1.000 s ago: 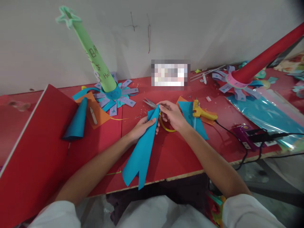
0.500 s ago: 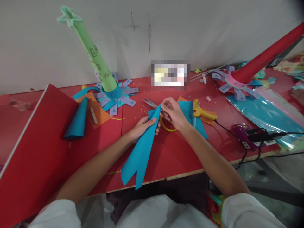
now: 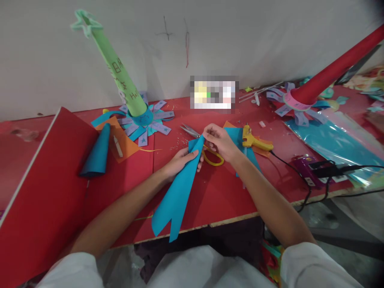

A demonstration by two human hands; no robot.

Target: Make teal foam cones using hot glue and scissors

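A sheet of blue paper (image 3: 180,192), rolled into a loose cone, slants between both hands, its wide notched end hanging over the table's front edge. My left hand (image 3: 181,162) is closed round its upper part, thumb on top. The fingertips of my right hand (image 3: 217,138) pinch the narrow tip. Scissors with yellow handles (image 3: 216,163) lie just behind, partly hidden by the paper and hands. Right of my right hand, a yellow glue gun (image 3: 255,143) rests over more blue paper (image 3: 235,136) and an orange piece.
A finished blue cone (image 3: 97,154) lies at left by a tilted red board (image 3: 39,192) and orange paper (image 3: 120,142). Behind stands a green tube (image 3: 120,76); a red tube (image 3: 336,70) rises at right. A purple power strip (image 3: 309,170) with black cables sits at the right front.
Both hands keep their hold on the blue paper cone, which has barely shifted. The view has moved slightly, and more of the yellow scissor handles shows.
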